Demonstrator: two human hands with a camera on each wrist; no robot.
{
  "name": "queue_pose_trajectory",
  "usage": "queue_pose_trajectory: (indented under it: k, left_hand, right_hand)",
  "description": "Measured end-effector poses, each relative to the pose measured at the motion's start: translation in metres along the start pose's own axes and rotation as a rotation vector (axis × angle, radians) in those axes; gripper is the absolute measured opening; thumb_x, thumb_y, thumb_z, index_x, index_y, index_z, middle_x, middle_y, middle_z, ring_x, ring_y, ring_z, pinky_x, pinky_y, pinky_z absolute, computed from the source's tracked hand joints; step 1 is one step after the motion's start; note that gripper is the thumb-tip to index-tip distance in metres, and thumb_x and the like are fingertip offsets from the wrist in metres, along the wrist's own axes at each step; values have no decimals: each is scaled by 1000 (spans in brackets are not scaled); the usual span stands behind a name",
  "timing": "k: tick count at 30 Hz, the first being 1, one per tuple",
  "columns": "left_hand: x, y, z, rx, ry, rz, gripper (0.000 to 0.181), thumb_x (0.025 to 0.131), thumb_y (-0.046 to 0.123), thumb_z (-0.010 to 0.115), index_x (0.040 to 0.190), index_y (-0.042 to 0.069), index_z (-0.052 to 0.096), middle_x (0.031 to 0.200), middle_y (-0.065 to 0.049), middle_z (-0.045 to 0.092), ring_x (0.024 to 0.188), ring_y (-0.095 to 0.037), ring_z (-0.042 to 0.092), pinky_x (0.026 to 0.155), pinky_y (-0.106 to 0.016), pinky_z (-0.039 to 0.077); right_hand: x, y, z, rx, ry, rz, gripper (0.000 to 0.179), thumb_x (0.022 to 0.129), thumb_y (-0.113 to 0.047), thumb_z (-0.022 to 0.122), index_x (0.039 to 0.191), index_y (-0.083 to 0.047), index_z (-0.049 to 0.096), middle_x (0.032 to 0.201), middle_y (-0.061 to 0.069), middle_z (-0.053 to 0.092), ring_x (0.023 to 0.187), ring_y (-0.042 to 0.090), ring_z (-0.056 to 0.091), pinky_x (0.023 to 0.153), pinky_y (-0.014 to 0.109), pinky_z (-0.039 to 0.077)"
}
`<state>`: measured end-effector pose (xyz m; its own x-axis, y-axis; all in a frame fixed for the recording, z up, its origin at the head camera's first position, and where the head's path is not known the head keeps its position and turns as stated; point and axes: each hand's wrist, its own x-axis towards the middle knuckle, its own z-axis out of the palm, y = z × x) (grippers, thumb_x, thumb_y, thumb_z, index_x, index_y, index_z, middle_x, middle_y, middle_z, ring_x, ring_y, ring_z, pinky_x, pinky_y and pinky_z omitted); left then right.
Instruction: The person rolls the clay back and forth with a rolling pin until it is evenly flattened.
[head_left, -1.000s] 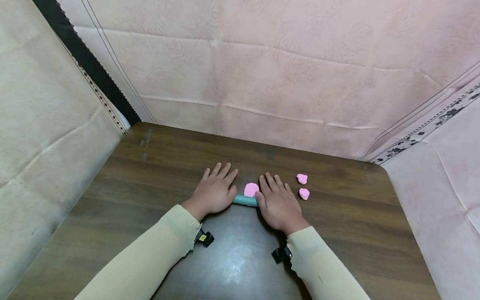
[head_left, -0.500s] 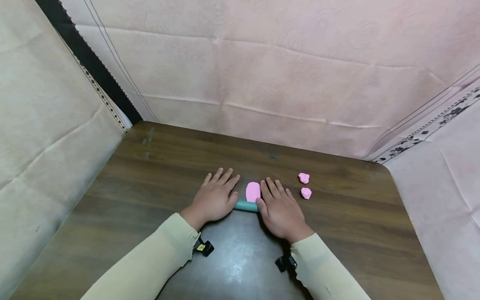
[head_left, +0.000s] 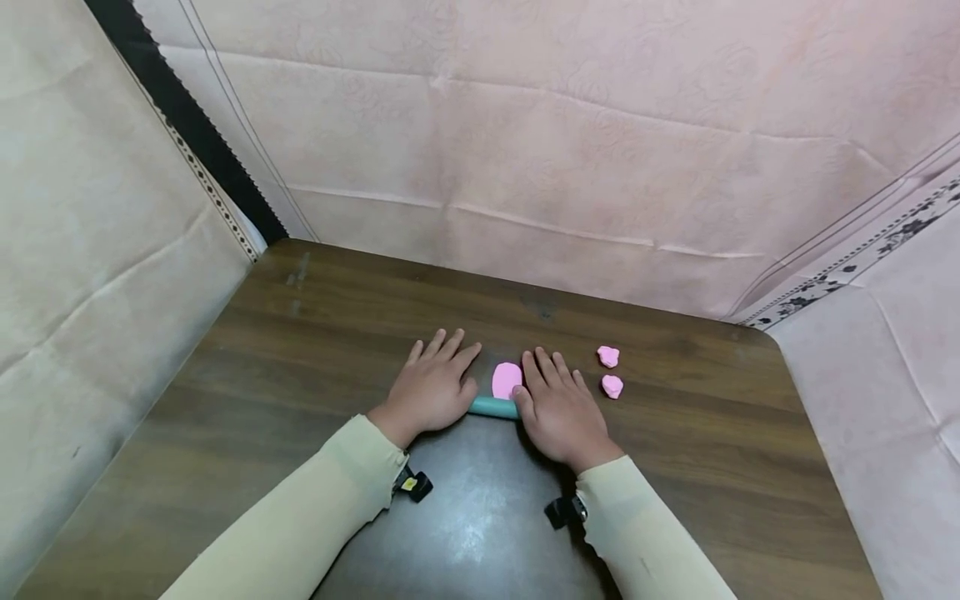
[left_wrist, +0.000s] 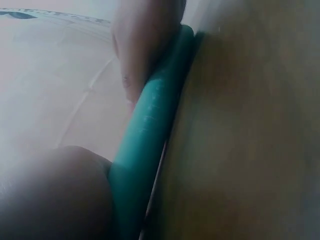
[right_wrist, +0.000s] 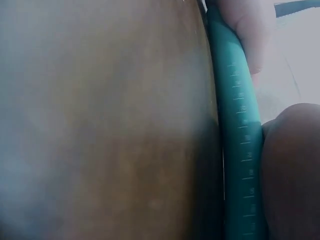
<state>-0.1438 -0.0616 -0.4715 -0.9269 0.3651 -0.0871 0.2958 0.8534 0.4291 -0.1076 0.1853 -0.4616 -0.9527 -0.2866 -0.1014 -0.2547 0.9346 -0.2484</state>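
Across the table point(head_left: 675, 375): green roller point(head_left: 495, 407), set crosswise, with flat pink dough point(head_left: 506, 381) just beyond; cannot tell how much lies underneath.
Left hand point(head_left: 431, 382): flat over one end of the roller, fingers straight and spread, clasping nothing.
Right hand point(head_left: 561, 412): flat over the other end, fingers straight and closer together, clasping nothing; thumb tip right by the edge of the dough, cannot tell if touching.
Rolling: probably best done with equal weight from both palms, in slow straight strokes away and back.
Thickness: likely to turn wedge-shaped with more lean on one side; better to press lightly and repeat.
Dough edge: at risk of a dent from the right thumb; worth shifting outward before pressing on.
Marks point(right_wrist: 247, 145): fine scale along the roller, in the right wrist view; too blurred to read.
Far lump point(head_left: 608, 357) and near lump point(head_left: 612, 387): pink, apart from each other, to the right of the right hand; likely in the way only of a wide sideways swing.
Cloth point(head_left: 525, 167): pale, behind the table, well apart from the rolling.
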Motion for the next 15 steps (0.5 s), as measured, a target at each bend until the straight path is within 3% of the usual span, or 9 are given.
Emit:
queue_pose_trajectory:
  k: [8, 15]
  left_hand:
    - [18, 1, -7, -28, 4, -53, 62, 114, 42, 47, 174, 30, 45, 189, -10, 21, 177, -39, 10, 141, -69, 10]
    - [33, 0, -8, -58, 64, -85, 58, 113, 39, 47, 169, 27, 54, 187, -12, 28, 177, -40, 15, 141, -69, 11]
  right_hand:
    - [18, 6, -2, 13, 1, 23, 73, 120, -56, 29, 181, -17, 23, 189, 12, 20, 176, 41, 16, 139, 70, 18]
    - [33, 12, -2, 25, 13, 42, 71, 120, -56, 29, 182, -22, 23, 189, 9, 22, 177, 39, 15, 140, 69, 16]
